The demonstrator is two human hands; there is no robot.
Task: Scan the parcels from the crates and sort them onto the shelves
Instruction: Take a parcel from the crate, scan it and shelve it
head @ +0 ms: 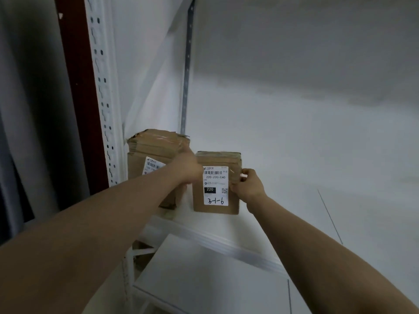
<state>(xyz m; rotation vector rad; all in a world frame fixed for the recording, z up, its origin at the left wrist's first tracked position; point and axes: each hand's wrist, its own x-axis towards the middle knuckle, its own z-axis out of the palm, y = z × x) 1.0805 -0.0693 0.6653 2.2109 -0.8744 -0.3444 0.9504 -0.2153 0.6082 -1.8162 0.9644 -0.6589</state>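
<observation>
Bare forearms reach forward from the bottom of the view to a parcel, which stands upright near the front edge of a white shelf. It is a small brown cardboard box, taped over the top. Its white label faces the camera, probably so the code stays readable once shelved. The label shows a barcode, "220-220-C40", a black "220" block, a small square code and handwritten "3-1-9". The right hand pinches the parcel's right edge with curled fingers and thumb. The left hand is against its left edge; it is blurred and its fingers are hidden, so its grip cannot be told. The two hands seem to be squaring the parcel up. Just left, behind that hand, stands a second parcel, larger and more crumpled, beside the perforated white post. A lower shelf shows below.
</observation>
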